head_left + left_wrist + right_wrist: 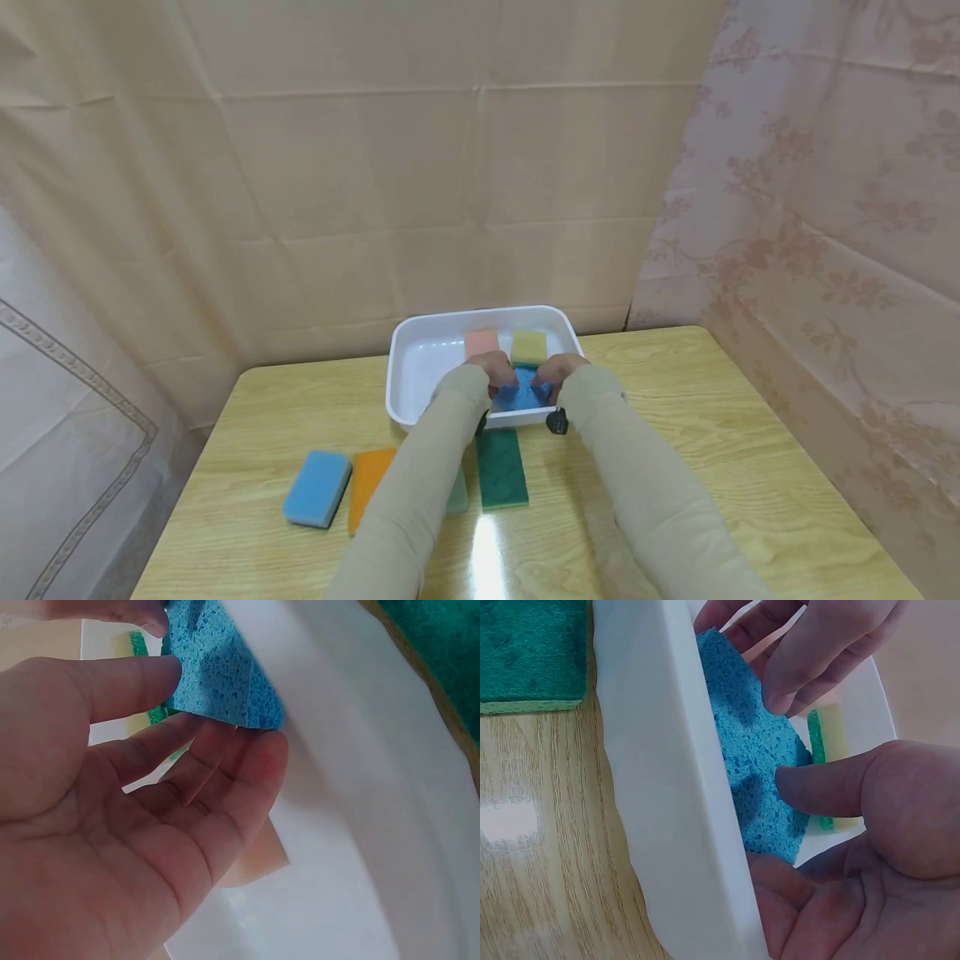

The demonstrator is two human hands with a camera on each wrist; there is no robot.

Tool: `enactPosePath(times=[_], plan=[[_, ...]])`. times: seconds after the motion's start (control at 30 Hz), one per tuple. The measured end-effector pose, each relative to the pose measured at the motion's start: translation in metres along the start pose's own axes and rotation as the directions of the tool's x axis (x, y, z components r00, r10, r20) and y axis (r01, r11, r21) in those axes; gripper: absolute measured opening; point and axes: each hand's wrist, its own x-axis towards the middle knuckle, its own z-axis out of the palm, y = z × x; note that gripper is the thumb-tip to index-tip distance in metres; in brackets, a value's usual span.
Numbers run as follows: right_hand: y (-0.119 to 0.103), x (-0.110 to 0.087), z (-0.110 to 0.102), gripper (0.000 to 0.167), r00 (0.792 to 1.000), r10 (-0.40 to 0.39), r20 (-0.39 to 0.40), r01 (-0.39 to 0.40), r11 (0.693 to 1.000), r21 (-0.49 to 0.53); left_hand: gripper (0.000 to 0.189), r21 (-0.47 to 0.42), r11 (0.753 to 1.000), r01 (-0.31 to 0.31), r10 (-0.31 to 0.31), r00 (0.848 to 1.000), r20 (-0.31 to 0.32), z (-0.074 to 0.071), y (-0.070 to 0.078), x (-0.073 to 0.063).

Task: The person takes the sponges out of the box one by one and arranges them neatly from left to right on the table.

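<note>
A blue porous sponge (521,396) is held between both hands inside a white tray (423,362), near its front wall. My left hand (495,367) grips one end, its thumb on the upper face and fingertips under the edge in the left wrist view. At the other end, my right hand (558,368) holds it with the thumb on top and fingers curled beneath. Behind the blue sponge (761,772) sits a yellow sponge with a green layer (529,347). A pink sponge (481,342) lies beside that one, partly hidden by the left hand.
In front of the tray, a dark green scouring sponge (502,469) lies on the wooden table (720,433). Further left are a light blue sponge (317,488), an orange one (370,479) and a pale green one (457,496), the latter two partly behind the left sleeve.
</note>
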Motion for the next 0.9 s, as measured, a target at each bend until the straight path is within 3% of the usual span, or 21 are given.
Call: enactPosePath(times=[0.47,0.6,0.73,0.83,0.9], plan=[[0.002,0.001,0.001,0.050,0.999,-0.028,0.029,0.029,1.000,-0.012,0.017,-0.021,1.000,-0.012,0.011,1.000,-0.015,-0.004,0.001,-0.006],[-0.001,-0.004,0.003,0.052,0.999,-0.038,0.023,0.037,0.998,0.043,0.013,-0.068,0.997,-0.046,0.043,0.998,-0.037,-0.005,0.001,-0.011],[-0.006,-0.011,0.005,0.059,0.998,-0.038,0.046,0.027,0.976,0.217,0.011,-0.134,0.989,-0.070,0.062,0.996,-0.059,-0.005,0.002,-0.016],[-0.009,-0.014,0.007,0.063,0.998,-0.032,0.057,0.013,0.954,0.300,0.013,-0.135,0.988,-0.077,0.069,0.996,-0.065,-0.005,0.001,-0.016],[-0.010,-0.012,0.008,0.062,0.997,-0.045,0.064,0.025,0.957,0.288,0.013,-0.122,0.989,-0.084,0.077,0.995,-0.061,-0.006,0.000,-0.015]])
